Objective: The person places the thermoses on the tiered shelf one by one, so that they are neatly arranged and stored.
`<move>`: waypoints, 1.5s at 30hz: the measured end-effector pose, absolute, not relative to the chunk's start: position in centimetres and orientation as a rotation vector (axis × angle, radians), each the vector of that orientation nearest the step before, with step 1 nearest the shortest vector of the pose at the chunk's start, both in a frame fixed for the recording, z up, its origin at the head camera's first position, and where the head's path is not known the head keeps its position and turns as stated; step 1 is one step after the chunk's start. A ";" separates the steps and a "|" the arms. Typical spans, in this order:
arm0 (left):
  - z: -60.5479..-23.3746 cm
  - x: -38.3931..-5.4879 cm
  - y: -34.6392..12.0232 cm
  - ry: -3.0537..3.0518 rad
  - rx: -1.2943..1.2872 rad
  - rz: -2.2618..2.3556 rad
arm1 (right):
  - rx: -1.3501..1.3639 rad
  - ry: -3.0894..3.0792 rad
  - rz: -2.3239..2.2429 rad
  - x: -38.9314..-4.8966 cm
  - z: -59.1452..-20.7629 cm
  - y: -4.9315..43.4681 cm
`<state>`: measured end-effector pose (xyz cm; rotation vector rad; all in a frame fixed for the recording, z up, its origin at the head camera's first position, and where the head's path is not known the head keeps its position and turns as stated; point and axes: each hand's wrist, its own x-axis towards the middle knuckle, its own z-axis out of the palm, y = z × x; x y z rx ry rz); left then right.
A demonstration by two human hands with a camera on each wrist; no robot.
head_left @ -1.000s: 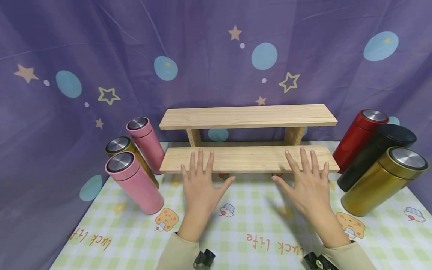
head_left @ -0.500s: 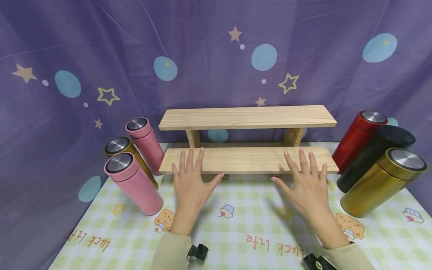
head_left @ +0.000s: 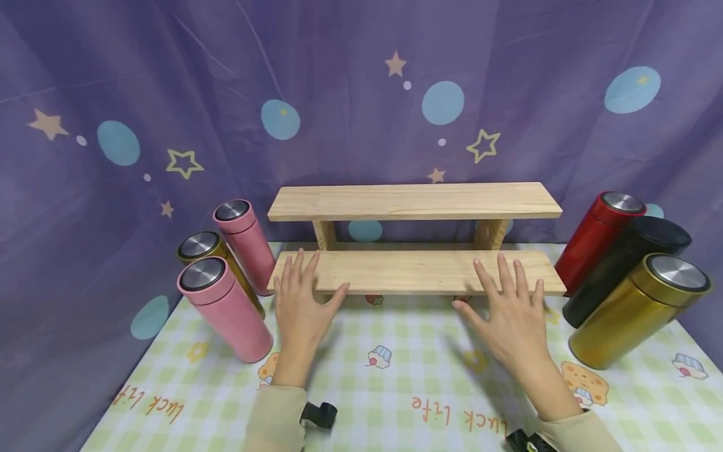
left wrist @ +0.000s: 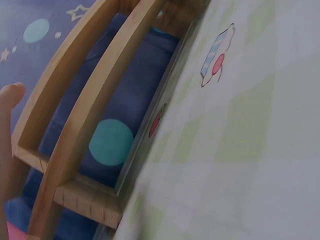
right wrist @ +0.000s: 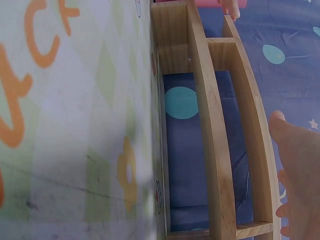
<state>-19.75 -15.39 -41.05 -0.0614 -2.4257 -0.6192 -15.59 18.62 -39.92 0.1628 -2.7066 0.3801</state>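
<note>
In the head view my left hand (head_left: pixel 302 314) is held with its fingers straight and thumb spread. It appears in front of the left end of a two-tier wooden shelf (head_left: pixel 418 201), beside the front pink thermos flask (head_left: pixel 228 314). My right hand (head_left: pixel 511 320), likewise spread, is before the shelf's right end, left of a gold flask (head_left: pixel 635 314). Neither holds anything; both seem raised above the cloth. The left wrist view catches only the left thumb (left wrist: pixel 11 97) by the shelf (left wrist: pixel 95 100). Part of the right hand (right wrist: pixel 300 165) shows in the right wrist view.
Left of the shelf stand another pink flask (head_left: pixel 245 245) and a gold one (head_left: pixel 203 245), partly hidden. At the right are a red flask (head_left: pixel 599 238) and a black one (head_left: pixel 627 270). A checked cloth (head_left: pixel 395 389) covers the table; a purple curtain (head_left: pixel 350 56) hangs behind.
My left hand has moved left, toward the front pink flask, fingers still spread. The right hand has stayed nearly in place. The head view has shifted slightly, so the shelf sits a little lower.
</note>
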 end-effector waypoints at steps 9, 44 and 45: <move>-41.9 -20.4 -17.2 -2.275 0.048 -0.841 | 0.171 -2.695 0.398 -15.6 -40.2 18.3; -43.9 -21.0 -18.7 -2.189 0.272 -1.289 | 0.223 -2.560 0.460 -14.7 -38.2 18.1; -44.0 -21.0 -18.7 -2.195 0.268 -1.287 | 0.225 -2.545 0.475 -14.5 -38.1 18.2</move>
